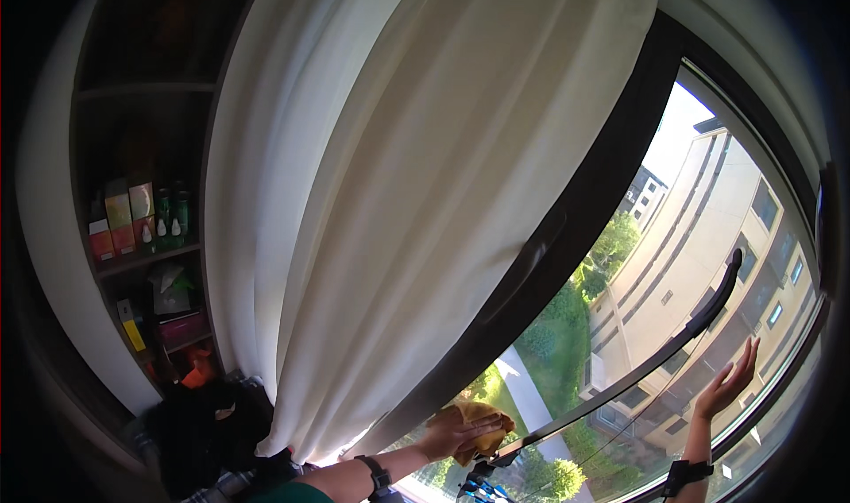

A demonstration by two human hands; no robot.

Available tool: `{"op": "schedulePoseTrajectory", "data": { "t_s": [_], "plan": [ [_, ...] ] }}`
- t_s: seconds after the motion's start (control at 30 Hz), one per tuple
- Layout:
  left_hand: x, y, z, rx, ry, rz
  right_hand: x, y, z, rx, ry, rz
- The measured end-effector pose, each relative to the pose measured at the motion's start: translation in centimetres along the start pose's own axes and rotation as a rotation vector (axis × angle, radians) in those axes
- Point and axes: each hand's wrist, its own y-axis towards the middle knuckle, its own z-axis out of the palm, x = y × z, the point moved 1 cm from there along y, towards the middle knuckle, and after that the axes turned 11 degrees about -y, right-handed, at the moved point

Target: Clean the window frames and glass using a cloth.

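My left hand point(457, 435), with a dark band on its wrist, holds a folded yellow-orange cloth point(497, 426) at the lower part of the window glass point(458, 403). The fingers lie spread over the cloth. To the right, my right hand point(724, 385) is raised with its palm up and nothing in it. It is in front of the glass, near the window's right frame point(750, 446); whether it touches either cannot be told. A black band sits on that wrist too. Between both hands a slim bar point(611, 397) with a black curved grip point(720, 296) slants across the window.
A cream curtain point(425, 191) hangs left of the dark window frame point(584, 211). Beyond it, a dark shelf unit point(149, 257) holds boxes point(119, 224) and green bottles point(172, 211). Black fabric point(206, 430) is heaped lower left. Blue and black items point(481, 486) lie below the cloth.
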Motion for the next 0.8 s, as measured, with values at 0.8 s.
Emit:
{"op": "schedulePoseTrajectory", "data": {
  "t_s": [0.8],
  "plan": [
    [-16.3,8.8,-8.8,-0.985,-1.493,-0.976,0.7,2.0,0.4,-0.037,0.047,-0.037]
  ]
}}
